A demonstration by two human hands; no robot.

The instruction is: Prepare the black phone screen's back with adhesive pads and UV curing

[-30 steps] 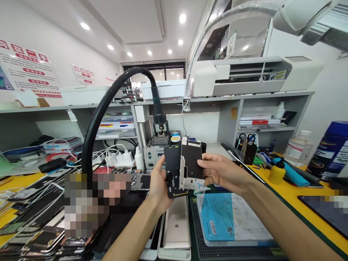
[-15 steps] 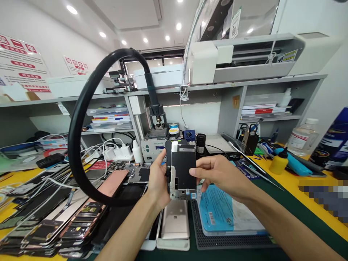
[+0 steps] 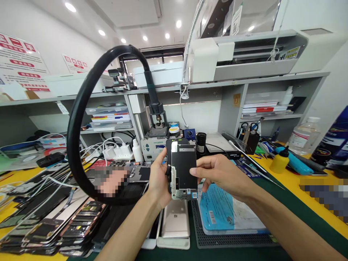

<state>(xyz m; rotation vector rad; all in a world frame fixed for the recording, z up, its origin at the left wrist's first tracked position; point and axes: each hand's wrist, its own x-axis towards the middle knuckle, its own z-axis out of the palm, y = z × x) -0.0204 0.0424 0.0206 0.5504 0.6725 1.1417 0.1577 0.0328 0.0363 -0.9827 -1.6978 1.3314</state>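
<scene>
Upright before me is a phone screen assembly [image 3: 183, 168], its back towards me: a black panel, a pale metal strip down the left and small blue-and-white labels at the lower right. My left hand [image 3: 157, 177] is closed around its left side. My right hand [image 3: 213, 172] pinches the right edge between thumb and fingers. What lies behind the assembly is hidden. Directly below it, a gold phone back with an MI logo [image 3: 175, 219] rests on the bench, close to my left wrist. A blue and clear plastic pack [image 3: 217, 210] lies under my right hand.
A thick black hose [image 3: 74, 127] arches at the left from a soldering station [image 3: 153, 146]. Stacked phone parts [image 3: 81, 224] cover the left bench. The pack sits on a dark perforated mat [image 3: 233, 241]. A yellow bottle [image 3: 280, 161] and a clear bottle [image 3: 303, 137] stand at right.
My hands keep the same grip on the phone screen assembly. The view has shifted very slightly; little else differs.
</scene>
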